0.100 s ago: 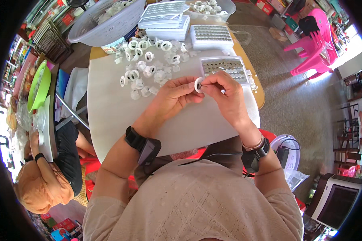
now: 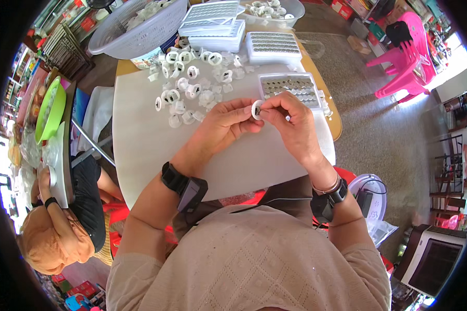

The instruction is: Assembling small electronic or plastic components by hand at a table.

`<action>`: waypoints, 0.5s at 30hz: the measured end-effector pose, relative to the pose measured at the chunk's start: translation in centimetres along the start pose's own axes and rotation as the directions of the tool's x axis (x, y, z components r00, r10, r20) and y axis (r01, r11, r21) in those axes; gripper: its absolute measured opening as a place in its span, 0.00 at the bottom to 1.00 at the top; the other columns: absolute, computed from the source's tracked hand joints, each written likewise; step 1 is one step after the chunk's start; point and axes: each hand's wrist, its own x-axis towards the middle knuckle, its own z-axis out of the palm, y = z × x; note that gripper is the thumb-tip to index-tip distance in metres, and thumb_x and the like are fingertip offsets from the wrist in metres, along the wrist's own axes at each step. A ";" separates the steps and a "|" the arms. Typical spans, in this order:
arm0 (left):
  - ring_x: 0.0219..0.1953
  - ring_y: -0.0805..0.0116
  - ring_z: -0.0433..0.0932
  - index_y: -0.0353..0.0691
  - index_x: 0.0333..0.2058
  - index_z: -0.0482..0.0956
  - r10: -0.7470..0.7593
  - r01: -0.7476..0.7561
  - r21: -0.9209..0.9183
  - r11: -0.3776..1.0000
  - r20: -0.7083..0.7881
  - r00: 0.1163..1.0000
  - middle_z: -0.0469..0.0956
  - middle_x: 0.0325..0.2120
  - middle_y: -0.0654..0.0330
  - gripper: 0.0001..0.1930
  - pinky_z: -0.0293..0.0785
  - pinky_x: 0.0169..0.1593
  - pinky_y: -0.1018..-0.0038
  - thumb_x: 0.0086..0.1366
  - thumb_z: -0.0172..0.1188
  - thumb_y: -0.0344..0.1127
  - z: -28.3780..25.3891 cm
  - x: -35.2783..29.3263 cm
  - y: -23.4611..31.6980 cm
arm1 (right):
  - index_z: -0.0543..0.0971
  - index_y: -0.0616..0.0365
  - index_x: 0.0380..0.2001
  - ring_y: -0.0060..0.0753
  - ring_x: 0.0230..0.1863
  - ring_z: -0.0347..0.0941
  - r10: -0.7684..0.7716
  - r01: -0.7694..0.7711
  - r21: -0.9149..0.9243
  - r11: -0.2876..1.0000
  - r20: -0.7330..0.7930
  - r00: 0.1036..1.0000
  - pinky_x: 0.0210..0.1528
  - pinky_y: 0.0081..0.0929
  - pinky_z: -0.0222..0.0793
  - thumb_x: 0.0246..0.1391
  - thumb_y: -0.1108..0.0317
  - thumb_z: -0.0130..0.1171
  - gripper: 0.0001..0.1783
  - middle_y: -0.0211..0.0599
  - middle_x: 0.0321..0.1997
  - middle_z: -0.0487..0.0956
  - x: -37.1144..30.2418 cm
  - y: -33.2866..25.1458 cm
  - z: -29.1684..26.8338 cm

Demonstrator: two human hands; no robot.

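Over the middle of the white table [image 2: 155,150] I hold up a small white plastic ring [image 2: 256,109] with a dark centre. My left hand [image 2: 227,124] is closed on its left side, thumb and fingers pinching the rim. From the right, my right hand [image 2: 291,122] pinches at the ring's face; whatever tiny piece may be between its fingertips is hidden. Just beyond my right hand lies a clear tray [image 2: 288,85] with rows of small silvery metal pieces. Many similar white rings [image 2: 193,92] and translucent plastic parts are scattered beyond my left hand.
Stacked white trays [image 2: 216,37] and another tray stack [image 2: 273,47] stand at the table's far side. A large plastic basket [image 2: 137,36] sits far left, a clear bowl [image 2: 275,18] far right. Left, another person [image 2: 62,233] sits beside a green basin [image 2: 51,111]. Pink chairs [image 2: 412,62] stand right.
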 end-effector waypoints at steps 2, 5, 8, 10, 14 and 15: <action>0.35 0.71 0.79 0.29 0.46 0.74 -0.002 0.001 0.034 0.999 0.018 1.000 0.78 0.35 0.57 0.13 0.78 0.41 0.79 0.66 0.53 0.32 -0.2 0.2 -0.1 | 0.76 0.62 0.32 0.23 0.28 0.74 -0.003 0.003 -0.010 1.000 -0.006 1.000 0.29 0.21 0.67 0.51 0.79 0.58 0.04 0.34 0.31 0.74 0.0 0.2 0.0; 0.35 0.70 0.79 0.29 0.46 0.74 -0.008 0.007 0.063 0.998 0.024 1.000 0.78 0.35 0.57 0.13 0.77 0.40 0.79 0.66 0.53 0.32 -0.5 0.2 -0.2 | 0.75 0.62 0.32 0.22 0.27 0.72 0.004 -0.009 -0.138 0.990 -0.034 0.999 0.28 0.21 0.66 0.53 0.77 0.57 0.03 0.34 0.30 0.74 -0.2 0.6 0.2; 0.35 0.70 0.79 0.29 0.46 0.74 -0.005 0.001 0.095 0.995 0.042 0.999 0.78 0.35 0.57 0.14 0.77 0.40 0.78 0.66 0.53 0.32 -0.9 0.2 -0.3 | 0.74 0.62 0.32 0.23 0.26 0.71 0.118 -0.121 -0.055 0.991 -0.058 0.991 0.28 0.22 0.66 0.53 0.77 0.56 0.03 0.35 0.29 0.75 -0.3 0.7 0.2; 0.35 0.69 0.79 0.29 0.46 0.74 -0.015 0.010 0.088 0.996 0.051 0.999 0.78 0.35 0.56 0.14 0.78 0.40 0.78 0.66 0.53 0.32 -0.9 0.2 -0.2 | 0.73 0.63 0.37 0.14 0.31 0.68 0.153 -0.150 -0.064 0.987 0.036 0.988 0.32 0.17 0.65 0.54 0.76 0.57 0.07 0.26 0.30 0.74 -0.3 0.8 -0.4; 0.35 0.68 0.80 0.28 0.47 0.73 -0.022 0.020 0.036 0.999 0.059 0.998 0.78 0.36 0.55 0.14 0.78 0.39 0.77 0.66 0.54 0.31 -1.1 0.2 -0.2 | 0.75 0.62 0.33 0.26 0.26 0.73 -0.027 0.024 -0.023 0.999 -0.132 0.991 0.28 0.24 0.67 0.53 0.75 0.57 0.04 0.37 0.28 0.76 0.8 0.9 -2.3; 0.35 0.68 0.80 0.28 0.47 0.73 -0.017 0.016 0.032 0.999 0.056 0.998 0.78 0.36 0.55 0.14 0.78 0.39 0.77 0.66 0.54 0.31 -1.0 0.1 -0.1 | 0.77 0.61 0.32 0.27 0.27 0.73 -0.099 0.063 -0.212 0.975 -0.165 0.981 0.29 0.24 0.68 0.52 0.75 0.58 0.04 0.37 0.29 0.76 1.4 0.5 -3.1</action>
